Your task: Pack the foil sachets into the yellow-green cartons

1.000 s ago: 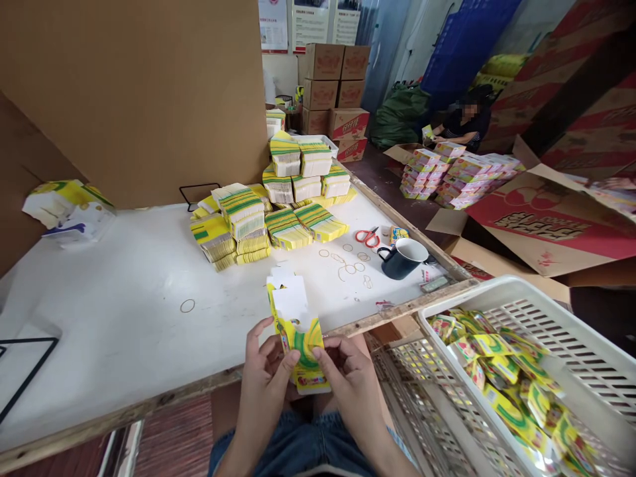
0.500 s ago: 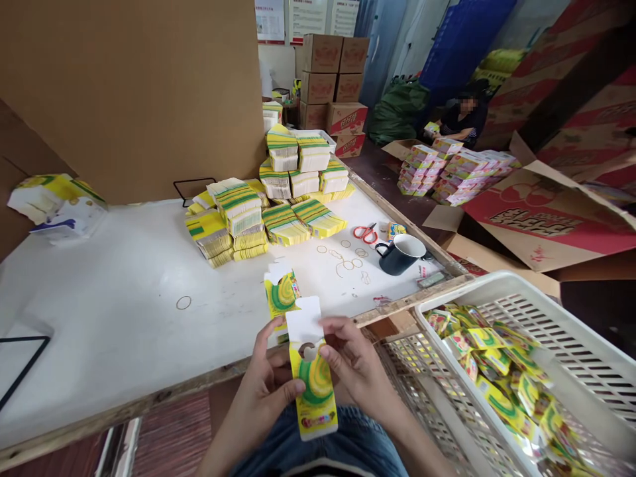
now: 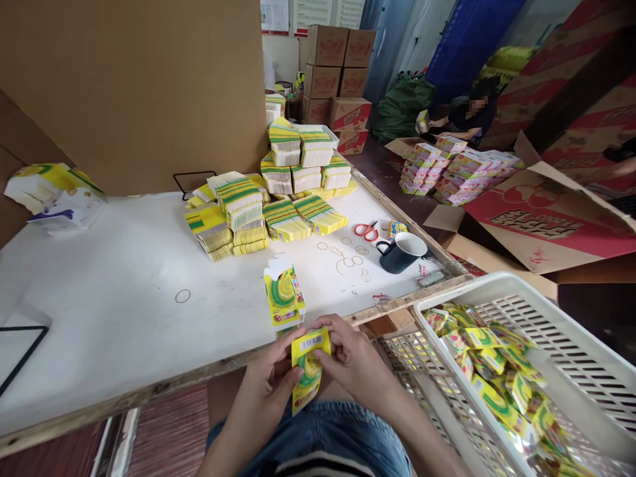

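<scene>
A small yellow-and-green carton (image 3: pixel 309 371) is held between my two hands in front of my lap. Its top flap, printed with a barcode, is folded over and faces me. My left hand (image 3: pixel 271 384) grips the carton's left edge, thumb on the front. On the right side, my right hand (image 3: pixel 348 361) pinches its upper part with the thumb just under the barcode flap. Just beyond my hands, more cartons of the same print (image 3: pixel 283 295) lie flat on the white table (image 3: pixel 149 285), white flaps pointing away from me.
Bundled flat cartons (image 3: pixel 238 205) are stacked mid-table. Rubber bands, red-handled scissors (image 3: pixel 366 230) and a dark mug (image 3: pixel 400 253) lie to the right. A white basket (image 3: pixel 501 285) holds filled packets. A co-worker (image 3: pixel 472 119) sits behind pink boxes (image 3: pixel 462 169).
The carton's white top flap has been folded down toward me, so its barcode side now shows. The carton is tilted, and my right hand has shifted slightly over its top.
</scene>
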Demonstrator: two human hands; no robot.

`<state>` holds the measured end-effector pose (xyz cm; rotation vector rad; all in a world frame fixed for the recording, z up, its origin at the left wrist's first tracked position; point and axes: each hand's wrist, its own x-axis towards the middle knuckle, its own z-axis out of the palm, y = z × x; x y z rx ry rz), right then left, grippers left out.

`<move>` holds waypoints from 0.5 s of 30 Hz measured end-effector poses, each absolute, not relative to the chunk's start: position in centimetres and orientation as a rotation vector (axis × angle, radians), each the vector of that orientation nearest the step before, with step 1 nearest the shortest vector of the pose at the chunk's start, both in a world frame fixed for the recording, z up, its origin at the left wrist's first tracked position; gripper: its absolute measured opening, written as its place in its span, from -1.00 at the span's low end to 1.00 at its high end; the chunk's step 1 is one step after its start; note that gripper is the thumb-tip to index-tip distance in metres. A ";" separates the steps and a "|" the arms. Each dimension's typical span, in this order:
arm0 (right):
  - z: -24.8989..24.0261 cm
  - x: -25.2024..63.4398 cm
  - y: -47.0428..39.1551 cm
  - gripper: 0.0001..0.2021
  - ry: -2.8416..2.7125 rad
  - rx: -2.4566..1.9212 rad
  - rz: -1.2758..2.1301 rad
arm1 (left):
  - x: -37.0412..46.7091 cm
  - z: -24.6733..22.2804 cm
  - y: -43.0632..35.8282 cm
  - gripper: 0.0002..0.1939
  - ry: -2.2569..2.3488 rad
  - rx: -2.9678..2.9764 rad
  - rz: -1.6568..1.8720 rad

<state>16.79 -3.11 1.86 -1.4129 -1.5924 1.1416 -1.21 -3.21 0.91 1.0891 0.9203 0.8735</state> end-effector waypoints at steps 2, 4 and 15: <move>1.6 16.7 -3.1 -0.68 -1.631 -1.438 1.074 | -1.2 1.1 -3.1 -0.55 0.911 1.050 0.880; 1.5 16.9 -3.1 -0.67 -1.639 -1.407 1.063 | -1.4 1.1 -2.9 -0.55 0.901 0.980 0.894; 1.1 18.4 -3.9 -0.88 -1.020 -1.125 1.236 | -0.1 1.4 -3.2 -0.55 0.909 1.090 0.929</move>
